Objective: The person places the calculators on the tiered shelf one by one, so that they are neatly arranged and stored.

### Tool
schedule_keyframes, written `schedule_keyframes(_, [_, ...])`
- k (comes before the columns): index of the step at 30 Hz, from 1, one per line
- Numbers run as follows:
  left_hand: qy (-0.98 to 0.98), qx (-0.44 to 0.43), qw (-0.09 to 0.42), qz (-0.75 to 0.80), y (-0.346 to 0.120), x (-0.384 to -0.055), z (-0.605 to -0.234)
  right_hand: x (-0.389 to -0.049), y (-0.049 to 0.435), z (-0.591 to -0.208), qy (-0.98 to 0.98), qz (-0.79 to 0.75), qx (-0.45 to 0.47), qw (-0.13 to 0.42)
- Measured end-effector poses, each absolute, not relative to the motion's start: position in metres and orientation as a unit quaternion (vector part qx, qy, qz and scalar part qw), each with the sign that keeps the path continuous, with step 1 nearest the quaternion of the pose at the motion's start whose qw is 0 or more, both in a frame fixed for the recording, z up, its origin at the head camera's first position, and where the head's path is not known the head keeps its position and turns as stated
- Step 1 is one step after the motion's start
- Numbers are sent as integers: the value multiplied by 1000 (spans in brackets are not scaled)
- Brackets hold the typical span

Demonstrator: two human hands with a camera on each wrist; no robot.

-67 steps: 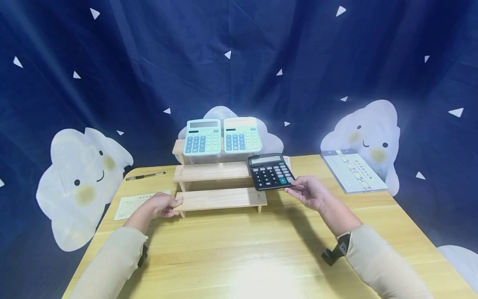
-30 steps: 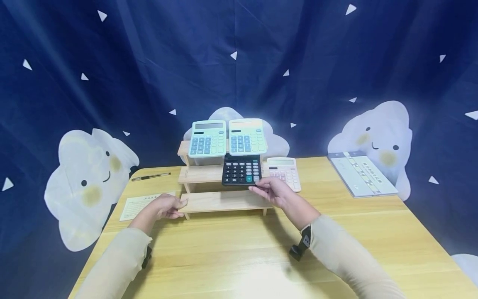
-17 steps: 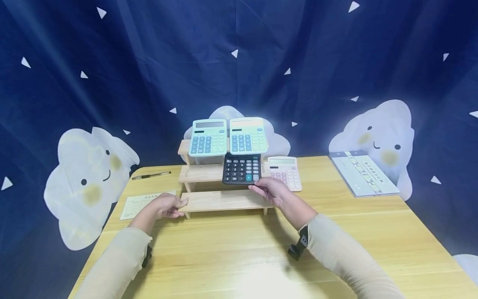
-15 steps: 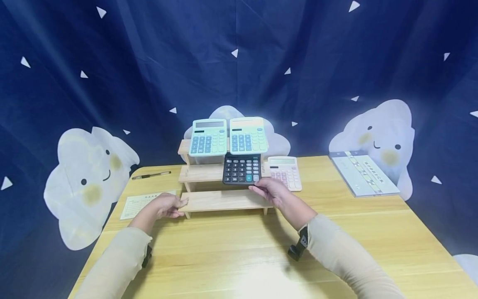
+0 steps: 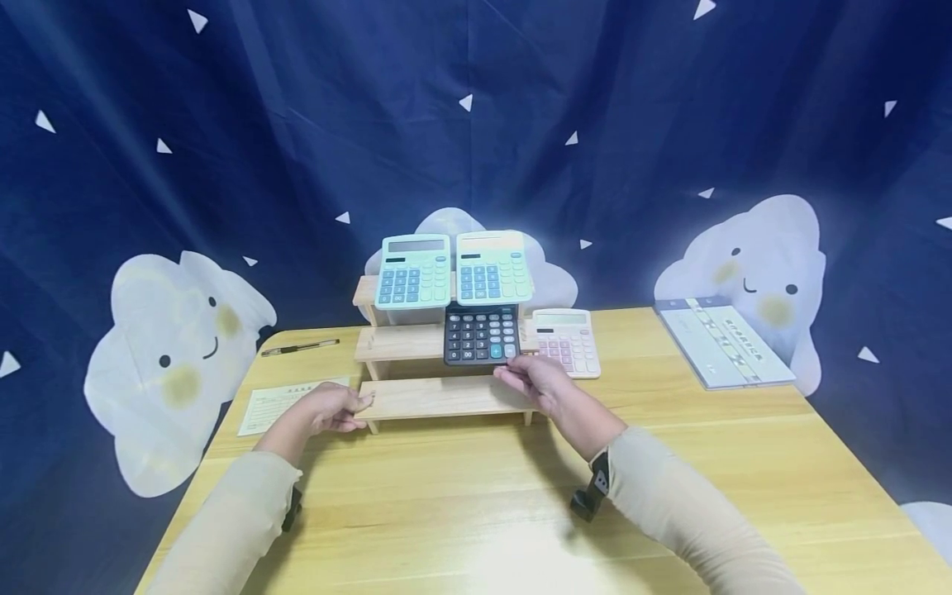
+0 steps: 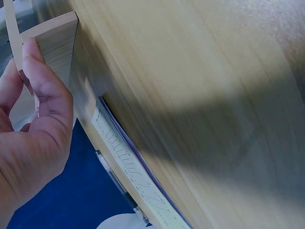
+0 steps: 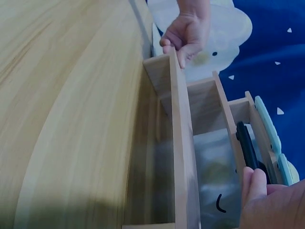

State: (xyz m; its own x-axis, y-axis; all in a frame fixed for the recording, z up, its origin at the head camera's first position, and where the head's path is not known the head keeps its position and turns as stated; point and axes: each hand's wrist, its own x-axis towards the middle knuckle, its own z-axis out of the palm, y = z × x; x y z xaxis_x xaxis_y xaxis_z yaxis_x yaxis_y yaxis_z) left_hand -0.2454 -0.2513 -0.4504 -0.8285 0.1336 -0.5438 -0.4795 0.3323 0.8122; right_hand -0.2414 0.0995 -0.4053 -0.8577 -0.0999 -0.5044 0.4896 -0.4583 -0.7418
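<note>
Gripping a 3-tier wooden rack (image 5: 439, 397) at bottom left with the left hand (image 5: 330, 406); pinching a black calculator (image 5: 479, 335) at the middle tier with the right hand (image 5: 540, 383), below 2 pale-blue calculators (image 5: 414, 273).

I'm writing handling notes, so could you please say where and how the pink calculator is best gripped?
I'd pinch the pink calculator by its right edge, coming from the person's right: that edge is unobstructed, while the wooden rack stands close on its left and the right hand hides its lower left corner.
</note>
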Motion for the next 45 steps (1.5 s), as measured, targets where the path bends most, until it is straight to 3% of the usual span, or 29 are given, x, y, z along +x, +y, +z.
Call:
schedule_keyframes(10, [769, -107, 274, 567, -251, -247, -455, -243, 100, -406, 474, -841, 212, 152])
schedule_keyframes(21, [768, -102, 271, 571, -252, -247, -455, -235, 113, -403, 554, -787, 200, 182])
schedule_keyframes(33, [773, -100, 267, 567, -252, -245, -453, -247, 162, -386, 639, -731, 215, 103])
schedule_keyframes(45, [777, -100, 270, 559, -252, -246, -454, -269, 207, -405, 694, -667, 264, 64])
